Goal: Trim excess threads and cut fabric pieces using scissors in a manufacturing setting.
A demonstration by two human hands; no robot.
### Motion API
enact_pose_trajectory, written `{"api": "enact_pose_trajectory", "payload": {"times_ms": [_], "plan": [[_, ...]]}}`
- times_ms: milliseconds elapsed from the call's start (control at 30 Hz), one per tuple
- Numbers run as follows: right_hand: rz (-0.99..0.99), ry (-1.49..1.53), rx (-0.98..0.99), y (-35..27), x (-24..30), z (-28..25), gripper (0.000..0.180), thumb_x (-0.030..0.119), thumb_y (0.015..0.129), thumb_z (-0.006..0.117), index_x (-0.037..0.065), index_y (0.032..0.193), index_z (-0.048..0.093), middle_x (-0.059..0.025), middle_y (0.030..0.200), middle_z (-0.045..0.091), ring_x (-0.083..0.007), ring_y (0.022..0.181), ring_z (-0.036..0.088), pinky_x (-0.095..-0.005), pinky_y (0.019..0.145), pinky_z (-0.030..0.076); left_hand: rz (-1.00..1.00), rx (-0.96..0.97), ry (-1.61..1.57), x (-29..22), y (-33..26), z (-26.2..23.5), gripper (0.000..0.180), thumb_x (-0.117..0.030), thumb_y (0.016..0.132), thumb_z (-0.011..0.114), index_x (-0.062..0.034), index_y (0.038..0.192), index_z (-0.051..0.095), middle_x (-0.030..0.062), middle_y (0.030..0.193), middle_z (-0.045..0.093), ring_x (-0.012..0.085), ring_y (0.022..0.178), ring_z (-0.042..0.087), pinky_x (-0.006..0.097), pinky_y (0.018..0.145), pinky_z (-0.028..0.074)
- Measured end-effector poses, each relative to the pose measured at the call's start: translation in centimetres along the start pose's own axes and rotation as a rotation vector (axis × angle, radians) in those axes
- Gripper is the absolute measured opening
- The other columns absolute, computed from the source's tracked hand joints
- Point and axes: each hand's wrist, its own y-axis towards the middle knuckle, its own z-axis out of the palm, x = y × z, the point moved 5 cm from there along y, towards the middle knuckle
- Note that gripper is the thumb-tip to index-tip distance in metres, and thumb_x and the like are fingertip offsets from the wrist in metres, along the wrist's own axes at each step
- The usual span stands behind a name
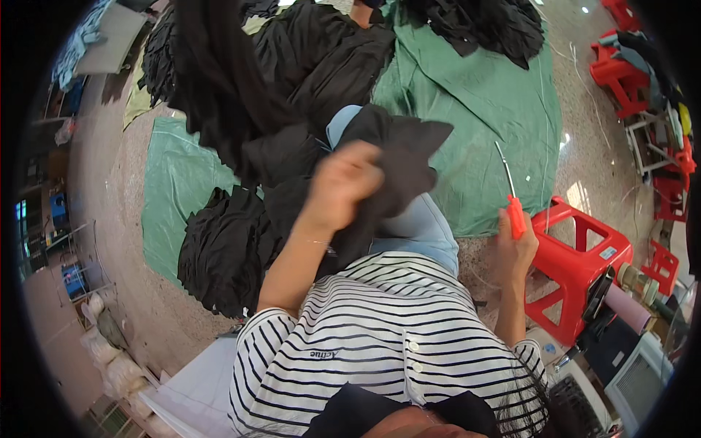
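Two hands (343, 186) (517, 248) apart — red-handled tool (515, 208) near edge of green sheet (475, 179)

1. I see a shiny, speckled floor (128, 193) all around me.
2. A big green sheet (515, 106) lies flat on it in front of me, with wrinkles in it.
3. Close on my right is a red stool (562, 264) with big holes in its sides and a small pale sticker (607, 252).
4. A pink tube (628, 308) is just beside that stool.
5. Farther off, I see more red stools (619, 82) near the right edge.
6. Far to my left, light blue cloth (82, 40) is on a pale worktop (123, 35).
7. Whitish bundles (123, 374) sit at my lower left.
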Motion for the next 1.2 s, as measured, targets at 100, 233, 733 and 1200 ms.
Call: {"api": "enact_pose_trajectory", "payload": {"times_ms": [100, 233, 733, 1200], "plan": [[-0.032, -0.056, -0.036, 1.0, -0.3, 0.4, 0.028, 0.031, 0.09, 0.068, 0.004, 0.094, 0.063, -0.0171, 0.064, 0.058, -0.0308, 0.055, 0.056, -0.0393, 0.055, 0.045, 0.336, -0.316, -0.391, -3.9, -0.3, -2.3, 0.053, -0.029, 0.093, 0.057, -0.0031, 0.136, 0.04, 0.0093, 0.125, 0.053, 0.0201, 0.113, 0.054, 0.032, 0.098, 0.044], [-0.087, -0.099, 0.016, 1.6, 0.2, 2.9, 0.029, 0.034, 0.088, 0.07, 0.006, 0.095, 0.063, -0.0183, 0.066, 0.059, -0.0358, 0.059, 0.058, -0.0422, 0.057, 0.046, 0.406, -0.407, 1.195, 0.8, 3.5, -2.9, 0.124, -0.032, 0.056, 0.091, 0.0003, 0.149, 0.016, 0.0235, 0.141, 0.038, 0.039, 0.133, 0.035, 0.046, 0.101, 0.042], [-0.255, -0.145, 0.271, 3.6, 1.8, 8.8, 0.027, 0.031, 0.089, 0.068, 0.007, 0.099, 0.063, -0.0174, 0.073, 0.061, -0.0355, 0.062, 0.056, -0.0413, 0.06, 0.046, 0.746, -0.258, -0.151, -7.9, -18.3, -3.7, 0.027, -0.028, 0.088, 0.059, -0.0033, 0.079, 0.056, 0.0105, 0.08, 0.056, 0.0253, 0.074, 0.052, 0.036, 0.068, 0.044], [-0.557, -0.161, 0.385, 5.2, 8.3, 14.0, 0.029, 0.033, 0.091, 0.067, 0.008, 0.106, 0.064, -0.0136, 0.078, 0.065, -0.0269, 0.065, 0.058, -0.0387, 0.064, 0.048, 1.121, -1.998, 0.395, -17.1, -62.7, -13.8, 0.041, 0.01, 0.085, 0.041, 0.0093, 0.124, 0.052, 0.0258, 0.12, 0.058, 0.0373, 0.106, 0.062, 0.046, 0.096, 0.052]]}}
